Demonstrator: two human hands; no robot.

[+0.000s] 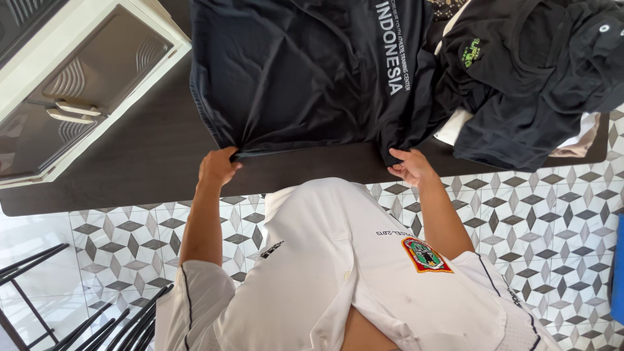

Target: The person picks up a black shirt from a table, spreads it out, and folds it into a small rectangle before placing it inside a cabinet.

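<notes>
A dark navy shirt [292, 71] with a strip of white lettering lies spread on a dark table [130, 169]. My left hand [218, 166] pinches the shirt's near edge at its left corner. My right hand [411, 166] grips the same edge at its right corner. Both hands sit at the table's front edge, about a shirt's width apart. I wear a white shirt [338, 279] with a coloured badge on the chest.
A heap of dark clothes [526, 78] with some white cloth under it lies on the table to the right. A white cabinet with glass doors [78, 84] stands at the upper left. Patterned floor tiles [552, 214], black chair legs [97, 325] and a blue object [618, 273] surround me.
</notes>
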